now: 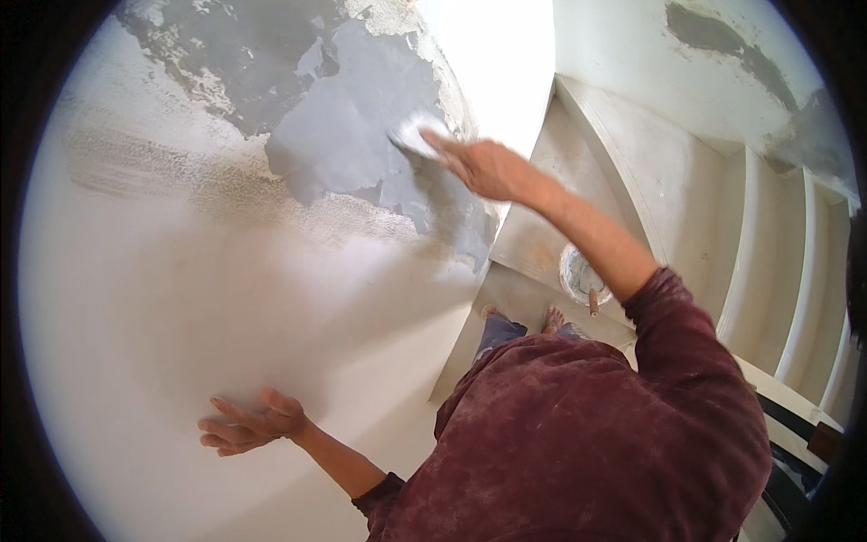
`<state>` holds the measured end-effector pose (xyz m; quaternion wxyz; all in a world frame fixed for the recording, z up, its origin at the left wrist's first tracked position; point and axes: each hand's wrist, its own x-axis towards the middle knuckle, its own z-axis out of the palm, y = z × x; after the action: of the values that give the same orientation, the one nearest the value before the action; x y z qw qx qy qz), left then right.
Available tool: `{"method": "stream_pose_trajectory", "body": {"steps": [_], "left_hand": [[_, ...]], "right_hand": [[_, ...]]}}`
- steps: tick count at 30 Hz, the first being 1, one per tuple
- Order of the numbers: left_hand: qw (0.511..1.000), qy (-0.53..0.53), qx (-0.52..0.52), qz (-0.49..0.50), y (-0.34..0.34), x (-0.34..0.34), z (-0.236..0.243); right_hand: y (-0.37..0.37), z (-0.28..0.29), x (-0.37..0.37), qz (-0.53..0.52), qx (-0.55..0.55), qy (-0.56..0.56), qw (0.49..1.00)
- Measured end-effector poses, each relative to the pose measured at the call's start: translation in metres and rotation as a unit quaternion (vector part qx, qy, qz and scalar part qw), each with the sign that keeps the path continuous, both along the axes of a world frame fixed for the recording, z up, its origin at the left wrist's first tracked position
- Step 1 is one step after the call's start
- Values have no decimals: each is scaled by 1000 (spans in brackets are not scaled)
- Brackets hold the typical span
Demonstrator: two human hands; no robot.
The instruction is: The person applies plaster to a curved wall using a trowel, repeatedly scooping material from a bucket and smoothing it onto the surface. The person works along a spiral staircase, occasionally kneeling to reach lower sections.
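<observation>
My right hand [483, 167] is stretched up against the wall, holding a small pale rubbing pad [417, 133], blurred by motion, pressed on a grey patch [357, 126] of bare plaster. My left hand [248, 423] rests flat on the smooth cream wall [226, 298] lower down, fingers spread, holding nothing. Both sleeves are dusty maroon.
White steps [768, 253] climb at the right. A round bucket [582, 275] of white paste with a tool in it stands on the step below, near my bare feet [551, 318]. More grey peeled patches [713, 36] mark the far wall at the upper right.
</observation>
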<state>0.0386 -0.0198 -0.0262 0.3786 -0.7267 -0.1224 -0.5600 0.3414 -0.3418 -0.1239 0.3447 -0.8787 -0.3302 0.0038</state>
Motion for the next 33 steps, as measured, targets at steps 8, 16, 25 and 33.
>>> {"method": "stream_pose_trajectory", "body": {"steps": [8, 16, 25, 33], "left_hand": [[999, 1, -19, 39, -1, -5, 3], [999, -22, -44, 16, 0, -5, -5], [998, -29, -51, -4, -5, -1, -4], [998, -24, -53, 23, 4, -11, -8]], "right_hand": [[-18, 5, -31, 72, 142, 98, 982], [51, 121, 21, -25, 231, -205, 951], [45, 34, -7, -21, 111, -107, 988], [-7, 189, 3, -18, 31, -111, 993]]}}
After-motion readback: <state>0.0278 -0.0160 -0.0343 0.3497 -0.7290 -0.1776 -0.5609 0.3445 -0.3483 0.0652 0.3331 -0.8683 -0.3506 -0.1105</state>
